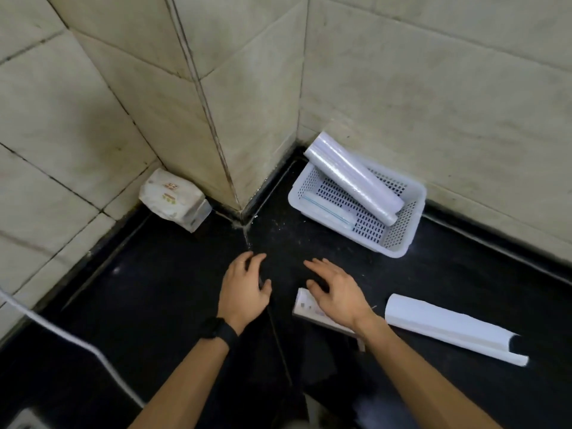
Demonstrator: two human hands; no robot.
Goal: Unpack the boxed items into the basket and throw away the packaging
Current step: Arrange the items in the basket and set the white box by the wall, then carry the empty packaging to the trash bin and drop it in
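Probably light and stiff, the long white box (322,314) lies on the black floor (154,289) under the spread, empty right hand (334,294), best gripped around its narrow middle.

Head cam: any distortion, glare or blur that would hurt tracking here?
Head view: wide-angle bending curves the wall tile lines; light is dim and even, with no hard shadows; the black counter swallows edge detail; mild sheen on the roll in the basket; left hand and right hand are slightly soft.
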